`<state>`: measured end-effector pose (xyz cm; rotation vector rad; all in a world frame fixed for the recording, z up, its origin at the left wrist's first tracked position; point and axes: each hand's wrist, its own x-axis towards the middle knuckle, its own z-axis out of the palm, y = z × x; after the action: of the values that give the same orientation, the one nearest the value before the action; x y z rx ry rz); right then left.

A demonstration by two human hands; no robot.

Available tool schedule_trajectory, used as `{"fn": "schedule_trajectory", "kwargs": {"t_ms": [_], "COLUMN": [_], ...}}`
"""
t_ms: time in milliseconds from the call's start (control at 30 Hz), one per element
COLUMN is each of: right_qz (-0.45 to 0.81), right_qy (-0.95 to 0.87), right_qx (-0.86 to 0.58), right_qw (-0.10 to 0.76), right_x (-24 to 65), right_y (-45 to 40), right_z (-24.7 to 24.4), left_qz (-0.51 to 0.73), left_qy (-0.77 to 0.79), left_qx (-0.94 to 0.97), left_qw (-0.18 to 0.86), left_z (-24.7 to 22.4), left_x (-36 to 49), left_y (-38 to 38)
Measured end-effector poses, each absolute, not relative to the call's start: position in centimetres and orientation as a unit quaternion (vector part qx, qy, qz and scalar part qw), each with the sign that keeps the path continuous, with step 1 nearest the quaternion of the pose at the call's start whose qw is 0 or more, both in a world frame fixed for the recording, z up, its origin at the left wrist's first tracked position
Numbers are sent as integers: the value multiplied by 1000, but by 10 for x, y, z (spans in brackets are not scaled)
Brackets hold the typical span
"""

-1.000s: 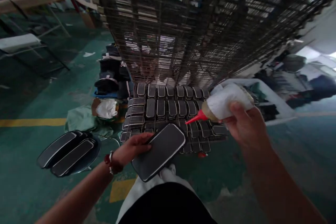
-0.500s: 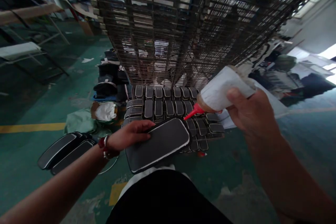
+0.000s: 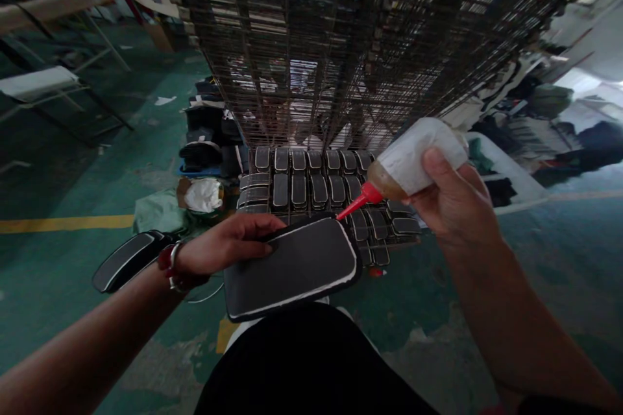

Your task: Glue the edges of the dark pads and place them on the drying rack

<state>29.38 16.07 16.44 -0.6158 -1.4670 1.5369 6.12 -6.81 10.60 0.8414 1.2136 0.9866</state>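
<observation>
My left hand grips the upper left edge of a black rounded rectangular panel, thumb on its face. A white line runs along the panel's lower and right edges. My right hand is closed around a glue bottle with a white wrap and a brownish shoulder. The bottle tilts down to the left, and the tip of its red nozzle is at the panel's upper right corner. The panel lies above my lap.
Ahead, several similar panels lie in rows before a tall wire rack. Another panel sits on the floor at left. Near it are a green bag and stacked black pieces. A white bin stands at right.
The nozzle tip has moved slightly left and down to the panel's upper right corner. The panel has turned a little and its right end sits lower. The camera view has shifted slightly.
</observation>
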Motion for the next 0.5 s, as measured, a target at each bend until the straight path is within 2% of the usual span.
{"fn": "schedule_trajectory", "kwargs": {"t_ms": [500], "right_qz": [618], "right_qy": [-599], "right_qx": [-268], "right_qw": [433], "right_x": [292], "right_y": [163], "right_z": [153], "left_qz": [428], "left_qy": [543], "left_qx": [349], "left_qw": [633], "left_z": [108], "left_x": [59], "left_y": [-66]}}
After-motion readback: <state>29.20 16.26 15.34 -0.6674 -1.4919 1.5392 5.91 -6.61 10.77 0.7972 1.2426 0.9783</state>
